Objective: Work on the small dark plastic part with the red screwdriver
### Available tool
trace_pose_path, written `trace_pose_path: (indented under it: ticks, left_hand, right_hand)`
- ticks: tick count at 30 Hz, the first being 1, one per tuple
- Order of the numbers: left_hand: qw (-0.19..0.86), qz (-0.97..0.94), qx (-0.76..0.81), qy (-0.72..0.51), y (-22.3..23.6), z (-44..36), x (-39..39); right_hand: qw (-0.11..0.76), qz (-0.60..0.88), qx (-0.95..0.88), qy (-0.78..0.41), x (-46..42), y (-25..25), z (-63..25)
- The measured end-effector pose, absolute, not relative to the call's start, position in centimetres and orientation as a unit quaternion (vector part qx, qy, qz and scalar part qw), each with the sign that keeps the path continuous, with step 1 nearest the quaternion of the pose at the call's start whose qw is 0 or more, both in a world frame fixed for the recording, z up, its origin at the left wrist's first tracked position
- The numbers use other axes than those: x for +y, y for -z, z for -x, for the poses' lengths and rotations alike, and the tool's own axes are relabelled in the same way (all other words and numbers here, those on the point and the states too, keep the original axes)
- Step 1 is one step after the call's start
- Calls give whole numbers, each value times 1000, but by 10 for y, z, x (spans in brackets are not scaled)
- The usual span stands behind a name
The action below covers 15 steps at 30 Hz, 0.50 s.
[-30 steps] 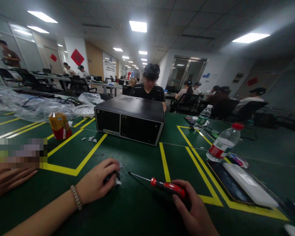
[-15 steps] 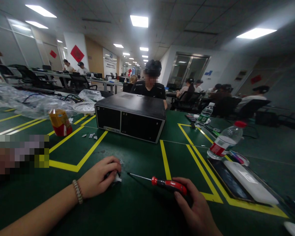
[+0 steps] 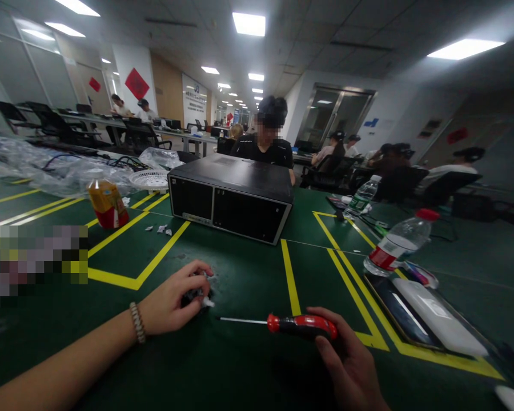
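Note:
My right hand (image 3: 353, 357) is closed on the red and black handle of a screwdriver (image 3: 302, 326). The screwdriver lies nearly level, its thin shaft pointing left toward my left hand (image 3: 177, 299). That hand, with a beaded bracelet (image 3: 137, 322) at the wrist, rests on the green table (image 3: 240, 365), fingers curled round something small and dark. White crumpled scraps (image 3: 208, 302) show by the thumb and fingertips; what the hand holds is mostly hidden. Beyond both hands lies a black computer case (image 3: 231, 197) on its side.
A person (image 3: 265, 142) sits behind the case. To the left are a yellow-red drink container (image 3: 108, 204), a white plastic basket (image 3: 154, 179) and clear plastic wrap (image 3: 68, 171). On the right stand a red-capped bottle (image 3: 400, 242), a green-labelled bottle (image 3: 364, 197) and a phone (image 3: 405, 311).
The view has tilted down slightly and turned left. The screwdriver has swung to nearly level, its tip closer to my left hand. My left fingers have loosened a little. Another person's hand at far left is gone from sight.

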<state>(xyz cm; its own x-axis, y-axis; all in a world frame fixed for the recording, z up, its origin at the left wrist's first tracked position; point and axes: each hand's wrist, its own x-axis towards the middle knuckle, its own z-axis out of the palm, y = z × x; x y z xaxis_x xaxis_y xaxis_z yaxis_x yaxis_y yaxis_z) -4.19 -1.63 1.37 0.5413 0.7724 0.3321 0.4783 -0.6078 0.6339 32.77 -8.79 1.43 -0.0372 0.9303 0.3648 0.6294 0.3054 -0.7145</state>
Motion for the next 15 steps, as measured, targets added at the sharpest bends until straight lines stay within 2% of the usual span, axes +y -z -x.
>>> trace_pose_path:
  ticks: [15]
  left_hand:
    - [237, -841, 381, -302, -17, 36, -19]
  right_hand:
    - [373, 535, -724, -225, -90, -2, -330]
